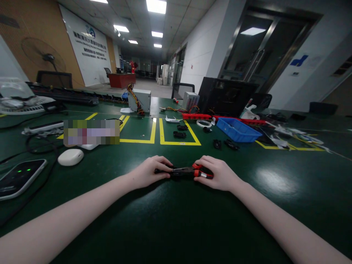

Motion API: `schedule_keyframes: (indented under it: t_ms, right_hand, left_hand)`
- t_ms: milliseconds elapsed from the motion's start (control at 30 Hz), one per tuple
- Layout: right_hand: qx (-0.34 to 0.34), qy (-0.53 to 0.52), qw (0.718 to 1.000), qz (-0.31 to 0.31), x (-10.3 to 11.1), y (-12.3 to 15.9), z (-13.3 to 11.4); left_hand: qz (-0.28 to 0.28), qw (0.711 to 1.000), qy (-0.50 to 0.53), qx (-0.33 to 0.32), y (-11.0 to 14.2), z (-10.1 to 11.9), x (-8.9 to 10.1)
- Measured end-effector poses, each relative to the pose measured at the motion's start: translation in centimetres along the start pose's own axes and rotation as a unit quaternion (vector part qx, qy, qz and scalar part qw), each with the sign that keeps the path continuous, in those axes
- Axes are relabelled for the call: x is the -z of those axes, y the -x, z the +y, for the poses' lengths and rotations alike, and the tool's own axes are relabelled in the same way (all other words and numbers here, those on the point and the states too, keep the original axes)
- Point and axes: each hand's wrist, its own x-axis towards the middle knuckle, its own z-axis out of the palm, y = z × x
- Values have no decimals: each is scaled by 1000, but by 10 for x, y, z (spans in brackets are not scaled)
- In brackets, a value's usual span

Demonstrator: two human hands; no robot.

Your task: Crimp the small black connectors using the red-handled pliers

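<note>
Both my hands rest on the green table [176, 220] just in front of me. My right hand [218, 174] is closed around the red-and-black handles of a pair of pliers [189, 171] that lies pointing left. My left hand [151, 171] is closed on a small black part at the pliers' jaws; the part is mostly hidden by my fingers. The pliers' tip meets that part between my two hands.
A blue bin [237, 129] stands at the back right beside red strips [196, 116] and small black parts [179, 134]. Yellow tape outlines mark the table. A white oval case [70, 157] and a dark device with green lights [19, 176] lie at left. A power supply box [140, 99] sits behind.
</note>
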Motion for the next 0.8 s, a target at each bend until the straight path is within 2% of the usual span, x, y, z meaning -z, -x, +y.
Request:
schedule_keyframes:
  t_ms: [567,800]
  right_hand:
    - [-28,-69,997,-12,-6,-4,-1]
    - [-3,-90,995,41,-8,0,11]
  left_hand:
    - [-19,992,72,99,-6,7,7]
    - [-35,989,71,122,-11,8,8]
